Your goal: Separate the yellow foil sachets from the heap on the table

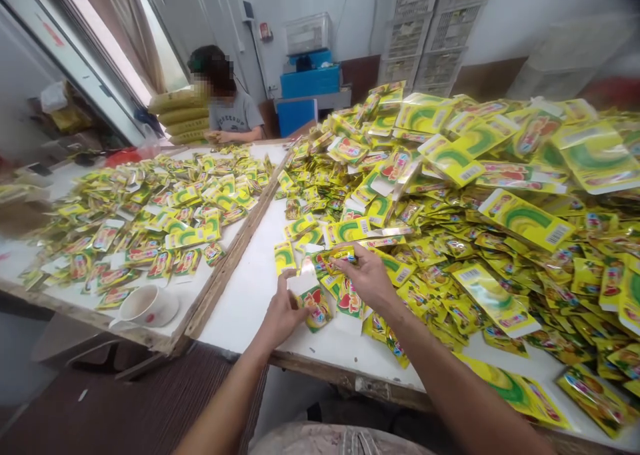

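My left hand pinches a small yellow-green sachet with a red picture, held against the white table near its front edge. My right hand reaches just beyond it, fingers curled on another small sachet at the edge of the heap. More loose sachets lie flat between and around both hands. A huge pile of yellow and green packets, large and small, covers the table to the right.
A second table on the left carries scattered sachets and a white cup at its front. A person in a grey shirt sits at its far end. Blue crates and stacked white baskets stand against the back wall.
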`<state>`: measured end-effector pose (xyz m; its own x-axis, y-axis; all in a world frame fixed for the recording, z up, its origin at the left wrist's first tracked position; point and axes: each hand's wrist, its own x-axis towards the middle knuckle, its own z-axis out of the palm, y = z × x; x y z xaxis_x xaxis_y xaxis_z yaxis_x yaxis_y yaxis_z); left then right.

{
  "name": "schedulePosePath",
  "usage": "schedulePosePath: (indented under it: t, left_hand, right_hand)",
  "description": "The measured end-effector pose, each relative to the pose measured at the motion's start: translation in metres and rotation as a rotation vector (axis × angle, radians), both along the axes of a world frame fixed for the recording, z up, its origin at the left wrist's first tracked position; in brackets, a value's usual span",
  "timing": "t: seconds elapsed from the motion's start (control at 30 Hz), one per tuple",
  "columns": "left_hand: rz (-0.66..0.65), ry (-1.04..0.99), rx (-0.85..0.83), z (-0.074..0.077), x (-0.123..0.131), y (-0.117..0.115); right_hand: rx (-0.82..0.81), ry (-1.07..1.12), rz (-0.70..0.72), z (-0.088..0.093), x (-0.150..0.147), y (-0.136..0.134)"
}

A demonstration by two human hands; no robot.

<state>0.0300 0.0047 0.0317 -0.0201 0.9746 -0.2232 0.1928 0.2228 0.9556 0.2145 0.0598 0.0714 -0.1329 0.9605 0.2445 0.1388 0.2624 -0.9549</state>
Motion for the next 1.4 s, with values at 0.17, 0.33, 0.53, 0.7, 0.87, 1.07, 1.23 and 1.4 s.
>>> schedulePosePath:
  t: [0.17,0.33,0.53,0.7,0.87,1.07,1.23,1.4]
  left_hand:
    - [-0.090,-0.098,0.045,0.012,-0.013,0.005]
    - [-0.034,-0.288,-0.028,0.006,-0.020,0.001]
    - [0.006,-0.402,-0.058,-0.007,-0.025,-0.011]
    - [0.021,-0.485,-0.112,-0.011,-0.032,-0.019]
    - [-0.025,-0.534,-0.132,-0.010,-0.037,-0.024]
    - [-0.033,-0.542,-0.129,-0.013,-0.043,-0.025]
    - [-0.070,-0.510,-0.099,-0.015,-0.044,-0.025]
    - [-0.097,-0.483,-0.079,-0.013,-0.045,-0.025]
  right_hand:
    - [0.099,-0.345,0.130,0.013,-0.014,-0.002]
    - [0.072,-0.627,0.243,0.012,-0.020,0.000]
    - [0.010,-0.615,0.225,-0.003,-0.042,0.000]
    - [0.081,-0.636,0.179,-0.017,-0.054,-0.007]
    - [0.196,-0.560,0.158,-0.024,-0.059,-0.013]
    - [0.162,-0.574,0.193,-0.023,-0.055,-0.021]
    - [0.225,-0.731,0.295,-0.014,-0.050,-0.020]
    - [0.185,-0.791,0.305,-0.017,-0.056,-0.026]
